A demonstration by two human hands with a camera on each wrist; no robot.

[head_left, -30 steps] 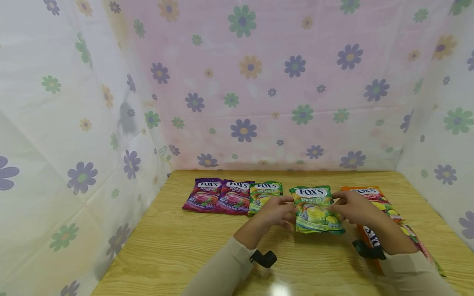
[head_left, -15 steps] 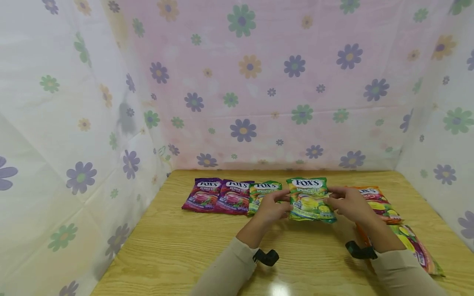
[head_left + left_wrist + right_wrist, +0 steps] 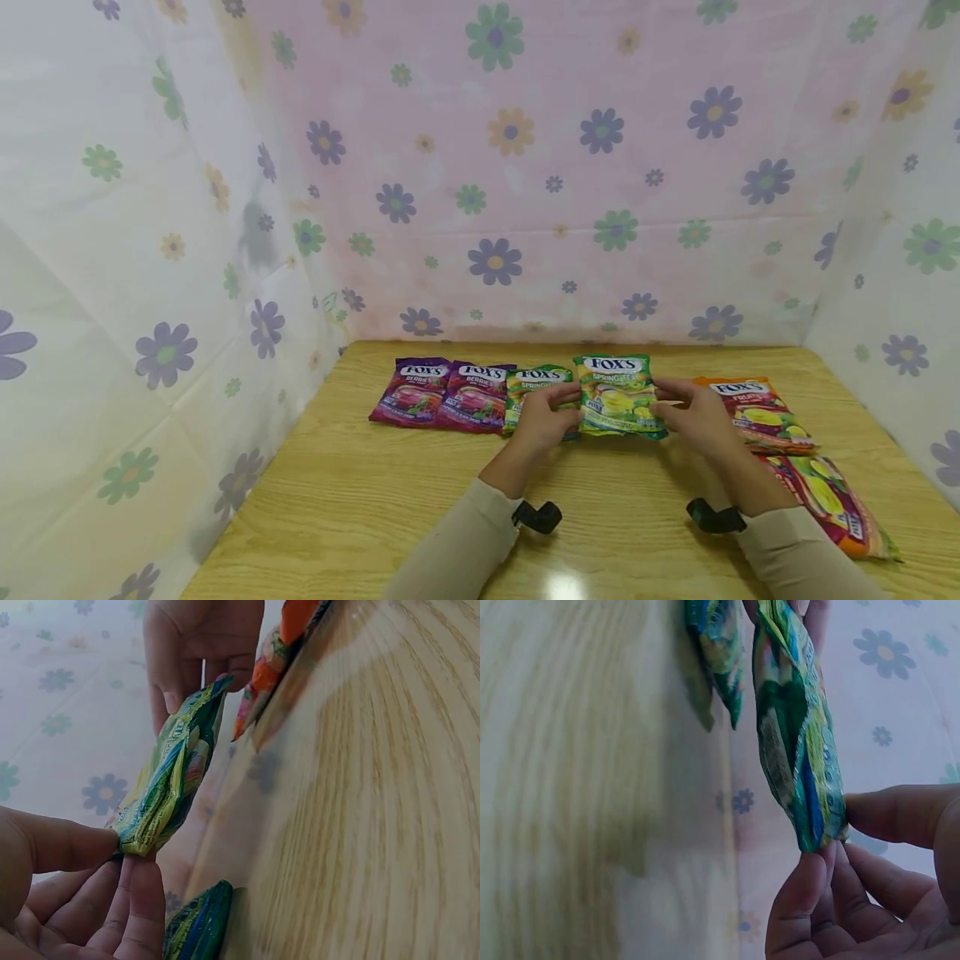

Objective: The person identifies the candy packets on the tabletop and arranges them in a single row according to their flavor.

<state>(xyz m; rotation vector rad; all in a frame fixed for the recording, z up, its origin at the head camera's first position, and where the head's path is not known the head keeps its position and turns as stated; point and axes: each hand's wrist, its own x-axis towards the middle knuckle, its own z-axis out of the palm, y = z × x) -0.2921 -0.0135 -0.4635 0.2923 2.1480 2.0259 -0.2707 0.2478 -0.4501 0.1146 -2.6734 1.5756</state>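
Note:
A green and yellow Fox's Spring Tea candy bag (image 3: 617,398) is held up off the table between both hands. My left hand (image 3: 542,419) pinches its left edge between thumb and fingers, as the left wrist view also shows with the bag (image 3: 161,787) raised above the wood. My right hand (image 3: 697,417) pinches the opposite edge; in the right wrist view the thumb (image 3: 900,816) presses one face. Just left of the held bag lies a second Spring Tea bag (image 3: 525,398), partly covered by my left hand.
Two purple Berries bags (image 3: 411,396) lie overlapping at the back left of the wooden table (image 3: 360,500). On the right are an orange-topped Fruits bag (image 3: 757,414) and another red and yellow bag (image 3: 828,500), partly behind my right arm. Flowered cloth (image 3: 555,167) walls the table's back and sides.
Both hands have carried the Spring Tea bag left and farther back, closer to the other Spring Tea bag. The right arm has shifted left, uncovering more of the bags on the right.

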